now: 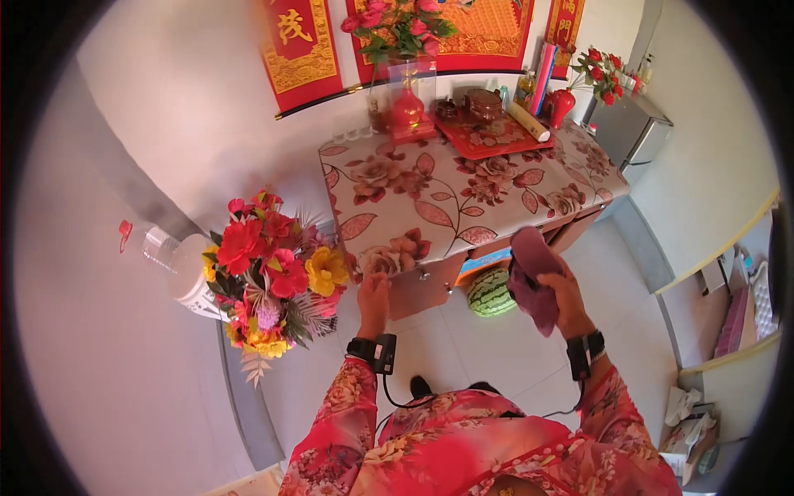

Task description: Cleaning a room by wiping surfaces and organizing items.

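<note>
The right hand (562, 289) has its fingers clamped on a crumpled mauve cloth (531, 277), which hangs just below them, off the tabletop (463, 190) edge. The left hand (374, 293) grips the flowered table cover (389, 248) at the near corner (fingers curled together on it). A watermelon (491, 293) sits between the fingers of both hands, on the floor.

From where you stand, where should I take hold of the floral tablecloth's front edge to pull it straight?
Probably the hanging front hem of the floral tablecloth at its near left corner, where the left hand already touches it. Come from below and in front: the cloth drapes loose over the cabinet edge there, so a pinch can close on it. The right hand is busy with the mauve rag.
</note>
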`<state>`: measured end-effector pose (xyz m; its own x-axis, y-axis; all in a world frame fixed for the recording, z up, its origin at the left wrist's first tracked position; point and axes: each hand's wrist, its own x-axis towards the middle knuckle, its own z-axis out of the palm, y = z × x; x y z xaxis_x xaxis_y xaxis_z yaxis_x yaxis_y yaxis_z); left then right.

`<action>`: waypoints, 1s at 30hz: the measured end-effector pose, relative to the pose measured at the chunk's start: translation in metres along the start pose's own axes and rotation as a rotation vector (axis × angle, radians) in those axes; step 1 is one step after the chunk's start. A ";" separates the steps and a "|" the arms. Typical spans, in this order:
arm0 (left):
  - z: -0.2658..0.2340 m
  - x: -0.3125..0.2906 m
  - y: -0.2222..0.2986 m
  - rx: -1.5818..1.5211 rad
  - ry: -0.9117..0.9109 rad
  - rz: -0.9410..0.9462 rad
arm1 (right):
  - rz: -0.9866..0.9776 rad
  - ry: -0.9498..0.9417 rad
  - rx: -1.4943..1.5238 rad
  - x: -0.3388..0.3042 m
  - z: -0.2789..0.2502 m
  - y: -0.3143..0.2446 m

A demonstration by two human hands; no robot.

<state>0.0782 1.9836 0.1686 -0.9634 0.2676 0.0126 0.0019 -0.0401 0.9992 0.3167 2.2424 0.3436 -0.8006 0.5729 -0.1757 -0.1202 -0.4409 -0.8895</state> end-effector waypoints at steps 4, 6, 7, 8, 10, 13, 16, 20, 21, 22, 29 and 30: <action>0.010 0.048 -0.002 0.133 -0.003 0.114 | -0.077 -0.099 0.012 0.084 0.031 -0.009; 0.023 0.070 0.006 0.108 -0.079 -0.051 | -0.103 -0.076 0.025 0.123 0.039 -0.004; 0.025 0.081 0.004 0.114 -0.077 -0.050 | -0.146 -0.053 -0.070 0.146 0.042 0.006; 0.027 0.094 0.002 0.230 -0.039 0.012 | -0.188 -0.031 -0.164 0.168 0.043 0.019; 0.032 0.125 -0.004 0.354 -0.007 0.080 | -0.318 -0.075 -0.494 0.222 0.033 0.074; 0.022 0.173 -0.008 0.565 0.018 0.230 | -0.447 -0.135 -1.052 0.258 0.044 0.125; 0.018 0.216 -0.007 0.850 0.029 0.107 | -0.359 -0.247 -1.372 0.288 0.058 0.141; 0.006 0.257 -0.011 1.243 -0.002 0.369 | -0.428 -0.470 -1.563 0.329 0.053 0.160; 0.008 0.260 -0.013 1.322 -0.027 0.335 | -0.409 -0.476 -1.561 0.345 0.050 0.161; 0.013 0.265 -0.017 1.396 -0.060 0.311 | -0.422 -0.434 -1.555 0.369 0.050 0.157; 0.032 0.262 -0.012 1.507 -0.035 0.312 | -0.259 0.024 -1.530 0.515 0.092 0.166; 0.033 0.262 -0.011 1.520 -0.026 0.298 | -0.253 0.012 -1.529 0.531 0.100 0.169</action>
<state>-0.1656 2.0856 0.1625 -0.8737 0.4452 0.1959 0.4633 0.8844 0.0564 -0.1871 2.4028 0.1421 -0.8473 0.5294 0.0435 0.4527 0.7625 -0.4623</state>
